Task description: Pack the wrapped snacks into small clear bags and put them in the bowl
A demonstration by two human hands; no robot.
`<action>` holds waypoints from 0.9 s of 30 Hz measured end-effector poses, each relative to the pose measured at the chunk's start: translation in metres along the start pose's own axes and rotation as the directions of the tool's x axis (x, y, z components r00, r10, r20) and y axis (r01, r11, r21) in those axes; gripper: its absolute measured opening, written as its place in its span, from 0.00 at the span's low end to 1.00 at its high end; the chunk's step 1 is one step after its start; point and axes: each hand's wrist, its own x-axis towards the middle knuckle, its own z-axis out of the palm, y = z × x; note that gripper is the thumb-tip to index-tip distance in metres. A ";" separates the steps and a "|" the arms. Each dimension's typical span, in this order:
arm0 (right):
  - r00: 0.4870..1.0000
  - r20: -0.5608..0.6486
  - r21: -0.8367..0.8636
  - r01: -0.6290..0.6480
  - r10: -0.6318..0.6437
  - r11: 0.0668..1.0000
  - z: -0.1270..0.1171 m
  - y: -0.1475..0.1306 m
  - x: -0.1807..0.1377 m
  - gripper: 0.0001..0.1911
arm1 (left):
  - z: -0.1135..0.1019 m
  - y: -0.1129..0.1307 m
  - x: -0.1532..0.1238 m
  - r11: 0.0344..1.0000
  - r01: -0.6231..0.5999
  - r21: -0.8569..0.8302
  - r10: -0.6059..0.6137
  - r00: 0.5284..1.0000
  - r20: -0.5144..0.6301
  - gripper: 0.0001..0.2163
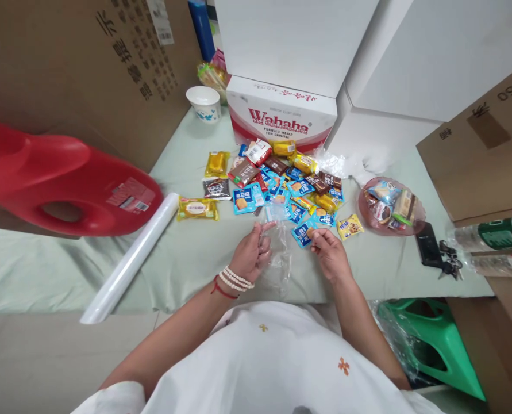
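Note:
My left hand (252,253), with a beaded bracelet at the wrist, is closed on a clear plastic bag (281,253) that hangs down toward the table edge. My right hand (331,253) pinches the corner of a blue snack packet (301,234) between thumb and fingers. In front of both hands lies a pile of wrapped snacks: blue packets (243,199), brown packets (243,172) and yellow-wrapped cakes (197,209). A small yellow cookie packet (349,227) rests to the right of my right hand.
At the right, a pink glass bowl (404,230) holds several snacks, beside a black phone (428,246) and keys (451,265). A plastic film roll (130,259) and red jug (87,190) lie left. Behind are a Wahaha carton (281,118) and paper cup (204,104).

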 end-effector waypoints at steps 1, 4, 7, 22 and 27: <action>1.000 0.019 -0.016 0.011 -0.011 1.000 0.001 -0.002 -0.002 0.20 | 0.000 0.000 0.000 1.000 0.004 0.002 -0.004 1.000 0.005 0.31; 0.983 0.180 -0.104 0.048 -0.029 0.993 0.019 -0.001 -0.008 0.22 | 0.004 -0.009 0.000 0.999 0.030 0.036 -0.032 0.998 0.045 0.32; 0.974 0.229 -0.090 0.017 0.004 0.996 0.041 0.007 -0.009 0.23 | 0.008 -0.019 0.000 0.996 0.043 0.077 -0.048 0.996 0.071 0.33; 0.981 0.145 0.185 -0.153 0.127 0.971 -0.019 -0.018 0.002 0.24 | -0.017 0.017 0.005 0.993 0.052 0.109 -0.057 0.997 0.044 0.33; 0.958 0.189 0.085 -0.235 0.216 0.968 0.001 0.001 -0.014 0.30 | -0.006 0.000 0.005 0.990 0.041 0.134 -0.057 0.992 0.117 0.34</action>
